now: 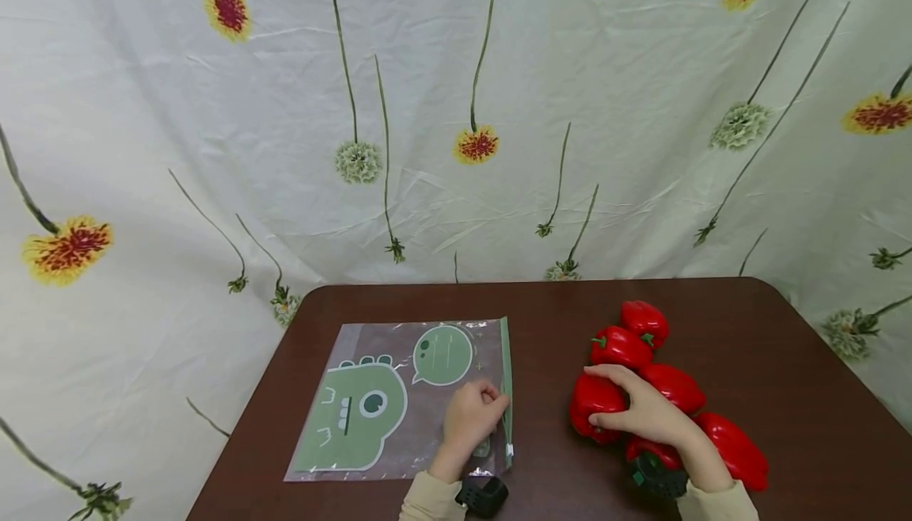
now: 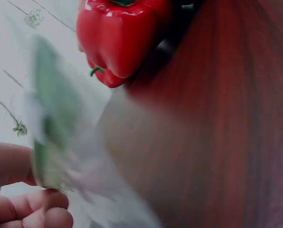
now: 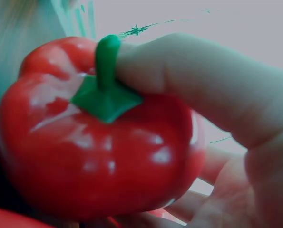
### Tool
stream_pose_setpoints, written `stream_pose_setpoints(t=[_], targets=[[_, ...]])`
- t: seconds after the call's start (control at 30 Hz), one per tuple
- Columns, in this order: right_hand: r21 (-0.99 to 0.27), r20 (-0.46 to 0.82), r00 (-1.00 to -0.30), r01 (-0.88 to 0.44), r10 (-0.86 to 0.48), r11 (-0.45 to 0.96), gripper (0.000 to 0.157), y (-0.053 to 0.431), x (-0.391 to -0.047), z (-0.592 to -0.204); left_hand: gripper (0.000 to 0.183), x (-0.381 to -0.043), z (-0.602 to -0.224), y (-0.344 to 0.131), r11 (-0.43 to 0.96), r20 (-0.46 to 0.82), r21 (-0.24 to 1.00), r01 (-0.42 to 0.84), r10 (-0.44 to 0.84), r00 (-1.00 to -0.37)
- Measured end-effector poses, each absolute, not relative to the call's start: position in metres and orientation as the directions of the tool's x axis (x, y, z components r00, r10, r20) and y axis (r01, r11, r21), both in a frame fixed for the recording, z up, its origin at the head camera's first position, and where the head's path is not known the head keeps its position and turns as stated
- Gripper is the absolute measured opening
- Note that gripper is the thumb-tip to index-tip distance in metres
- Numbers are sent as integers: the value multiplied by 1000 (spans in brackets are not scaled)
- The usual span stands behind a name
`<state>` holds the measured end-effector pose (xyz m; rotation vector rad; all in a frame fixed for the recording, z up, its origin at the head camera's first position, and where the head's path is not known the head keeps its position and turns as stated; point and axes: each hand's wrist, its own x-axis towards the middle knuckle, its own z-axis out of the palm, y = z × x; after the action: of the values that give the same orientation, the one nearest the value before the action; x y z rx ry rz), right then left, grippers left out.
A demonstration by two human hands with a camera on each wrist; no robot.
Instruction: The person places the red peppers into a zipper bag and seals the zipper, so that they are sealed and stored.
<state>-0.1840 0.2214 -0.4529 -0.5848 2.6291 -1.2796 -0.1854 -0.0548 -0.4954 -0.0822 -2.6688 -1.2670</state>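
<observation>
A clear zip bag (image 1: 388, 406) with a green cartoon creature print lies flat on the table. My left hand (image 1: 472, 418) is at the bag's green zip edge; in the left wrist view, the thumb and fingers of the left hand (image 2: 27, 190) pinch that edge, the bag (image 2: 60, 104) blurred and lifted there. Right of the bag, my right hand (image 1: 651, 410) grips a red bell pepper (image 1: 594, 404). Close up in the right wrist view, the thumb of that hand (image 3: 203, 85) lies against the green stem of the pepper (image 3: 98, 156), fingers around its far side.
More red bell peppers (image 1: 670, 386) lie clustered behind and beside the right hand on the dark brown table (image 1: 549, 307). A flower-printed white cloth (image 1: 427, 212) hangs behind the table's far edge. Each wrist carries a small black camera (image 1: 483, 497).
</observation>
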Motion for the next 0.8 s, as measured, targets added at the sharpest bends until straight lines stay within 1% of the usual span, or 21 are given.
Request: stream_pose_setpoints(t=[0.17,0.27,0.5,0.8], targets=[[-798,44,-918,-270,-395,539,62,221,-183,-450,12,-186,-485,-57,581,194,806,115,-76,-978],[-805,48,-924,-260,-378,534,60,219,-182,-448,12,-185,-479,-57,571,231,810,131,-107,-967],[-832,46,-941,-222,-336,509,60,213,-181,-441,14,-185,-468,-59,471,310,854,222,-118,-943],[-856,61,-952,-205,-301,474,62,200,-181,-431,14,-183,-456,-61,379,354,880,288,-118,-928]])
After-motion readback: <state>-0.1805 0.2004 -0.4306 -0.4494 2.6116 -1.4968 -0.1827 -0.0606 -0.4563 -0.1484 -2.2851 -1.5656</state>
